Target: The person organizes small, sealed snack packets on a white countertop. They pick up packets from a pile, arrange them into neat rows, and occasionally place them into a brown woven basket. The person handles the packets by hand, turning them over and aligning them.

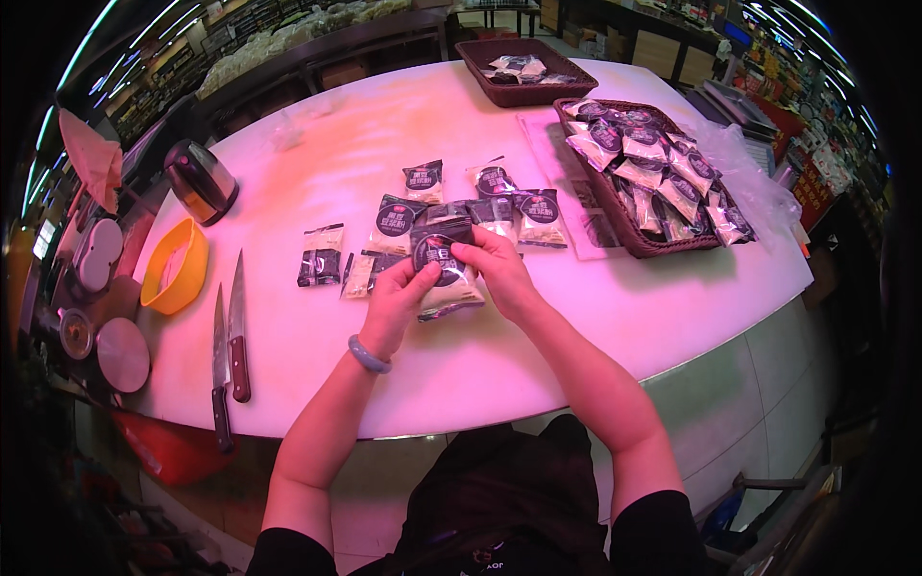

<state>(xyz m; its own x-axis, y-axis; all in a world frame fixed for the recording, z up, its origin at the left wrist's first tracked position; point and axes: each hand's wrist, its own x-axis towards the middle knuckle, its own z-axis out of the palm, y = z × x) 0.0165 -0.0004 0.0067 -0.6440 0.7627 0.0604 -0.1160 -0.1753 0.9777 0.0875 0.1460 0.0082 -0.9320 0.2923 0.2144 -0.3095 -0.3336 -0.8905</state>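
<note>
A sealed plastic sachet of powder (pixel 448 266), dark at the top with printed writing, is held above the table between my left hand (pixel 398 291) and my right hand (pixel 495 265). Both thumbs press on its front. Several similar sachets lie behind and beside it, among them one with its back up (pixel 321 255) on the left, one at the rear (pixel 423 181) and one at the right (pixel 540 217). My hands hide part of the group. More sachets (pixel 641 165) fill a brown woven basket (pixel 652 248) to the right.
Another woven basket (pixel 504 93) with a few sachets stands at the back. Two knives (pixel 238 309), a yellow plastic basket (pixel 198 277) and an electric kettle (pixel 199 181) are on the left of the white table (pixel 302 403). Crumpled clear plastic (pixel 749 180) lies beyond the full basket.
</note>
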